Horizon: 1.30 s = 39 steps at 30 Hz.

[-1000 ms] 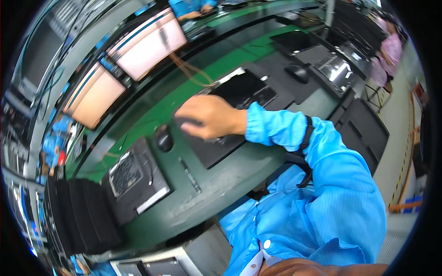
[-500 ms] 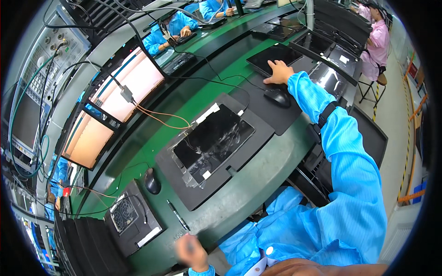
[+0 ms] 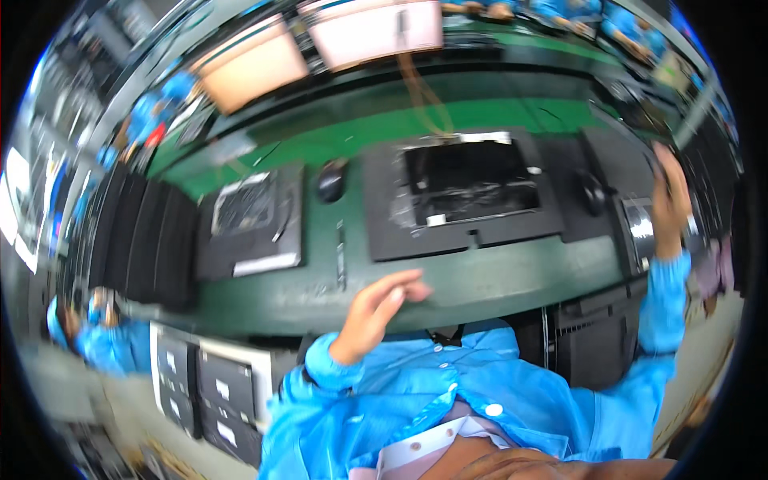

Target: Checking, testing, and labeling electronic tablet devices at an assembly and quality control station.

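My left hand (image 3: 378,314) hovers over the near edge of the green table (image 3: 448,276), fingers stretched out and slightly blurred, nothing in them. Far to the right is my right hand (image 3: 670,198), raised beside a dark flat panel (image 3: 620,156); its fingers are smeared by motion, and I cannot tell whether they grip anything. Between my hands a tablet-like black screen (image 3: 472,172), with wrinkled clear film along its near side, lies on a black mat (image 3: 512,230). Orange cables (image 3: 424,96) run to its far edge. A pen (image 3: 341,254) lies left of the mat.
A black mouse (image 3: 331,182) sits left of the mat, another mouse (image 3: 591,194) right of it. Further left are a device with film (image 3: 244,206) on a dark board and upright black panels (image 3: 148,232). Two lit monitors (image 3: 376,32) stand behind. Co-workers in blue (image 3: 116,344) are nearby.
The view has swung, bringing the table level. My right hand has lifted off the black tablet-like panel it was touching. My left hand has come in over the table edge.
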Each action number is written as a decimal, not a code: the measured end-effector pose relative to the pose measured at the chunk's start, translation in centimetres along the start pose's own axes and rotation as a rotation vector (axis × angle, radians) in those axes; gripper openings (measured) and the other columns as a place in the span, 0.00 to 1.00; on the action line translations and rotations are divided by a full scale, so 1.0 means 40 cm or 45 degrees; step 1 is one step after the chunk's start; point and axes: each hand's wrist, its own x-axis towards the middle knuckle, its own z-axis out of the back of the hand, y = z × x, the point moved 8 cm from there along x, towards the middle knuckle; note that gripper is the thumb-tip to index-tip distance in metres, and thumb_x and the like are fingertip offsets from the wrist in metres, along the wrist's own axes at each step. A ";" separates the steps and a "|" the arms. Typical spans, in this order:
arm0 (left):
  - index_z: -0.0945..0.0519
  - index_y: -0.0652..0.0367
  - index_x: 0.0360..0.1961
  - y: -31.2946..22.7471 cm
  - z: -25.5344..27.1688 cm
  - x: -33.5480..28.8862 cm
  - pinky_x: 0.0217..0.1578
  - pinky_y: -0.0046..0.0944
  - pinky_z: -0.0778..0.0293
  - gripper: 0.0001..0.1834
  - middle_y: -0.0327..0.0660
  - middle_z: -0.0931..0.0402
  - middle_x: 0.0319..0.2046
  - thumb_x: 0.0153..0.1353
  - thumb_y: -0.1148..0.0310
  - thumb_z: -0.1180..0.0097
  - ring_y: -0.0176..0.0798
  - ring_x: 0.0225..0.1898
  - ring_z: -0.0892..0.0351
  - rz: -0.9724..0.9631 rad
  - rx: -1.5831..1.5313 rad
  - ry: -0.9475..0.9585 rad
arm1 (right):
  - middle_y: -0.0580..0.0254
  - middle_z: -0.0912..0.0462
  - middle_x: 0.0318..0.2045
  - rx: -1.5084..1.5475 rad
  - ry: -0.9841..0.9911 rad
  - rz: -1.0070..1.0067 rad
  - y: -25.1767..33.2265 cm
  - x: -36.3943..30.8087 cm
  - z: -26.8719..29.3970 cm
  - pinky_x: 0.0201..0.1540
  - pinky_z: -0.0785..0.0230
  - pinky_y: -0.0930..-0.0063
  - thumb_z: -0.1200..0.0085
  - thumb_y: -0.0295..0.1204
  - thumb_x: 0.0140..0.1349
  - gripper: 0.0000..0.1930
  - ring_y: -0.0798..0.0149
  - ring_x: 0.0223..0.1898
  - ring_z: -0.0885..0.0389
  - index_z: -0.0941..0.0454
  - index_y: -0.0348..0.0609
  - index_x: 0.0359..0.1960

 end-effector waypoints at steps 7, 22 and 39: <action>0.42 0.62 0.74 -0.099 0.028 -0.038 0.71 0.57 0.42 0.56 0.50 0.36 0.70 0.63 0.22 0.64 0.52 0.72 0.38 -0.106 -1.145 0.175 | 0.49 0.17 0.50 0.820 0.104 1.127 0.710 -0.077 -0.062 0.52 0.18 0.60 0.38 0.30 0.63 0.16 0.47 0.53 0.15 0.19 0.40 0.51; 0.26 0.62 0.64 -0.111 0.366 -0.707 0.60 0.39 0.30 0.28 0.39 0.22 0.58 0.63 0.75 0.33 0.35 0.59 0.25 0.382 0.009 -0.823 | 0.56 0.17 0.46 1.088 0.745 0.907 1.342 0.028 -0.864 0.67 0.38 0.41 0.41 0.33 0.66 0.09 0.52 0.59 0.23 0.18 0.42 0.43; 0.17 0.69 0.43 -0.089 0.414 -0.656 0.38 0.40 0.23 0.14 0.51 0.14 0.33 0.65 0.67 0.34 0.37 0.33 0.18 0.821 0.672 -0.513 | 0.64 0.19 0.33 1.623 0.958 1.068 1.375 -0.028 -0.495 0.53 0.32 0.56 0.34 0.23 0.56 0.14 0.58 0.37 0.21 0.18 0.44 0.44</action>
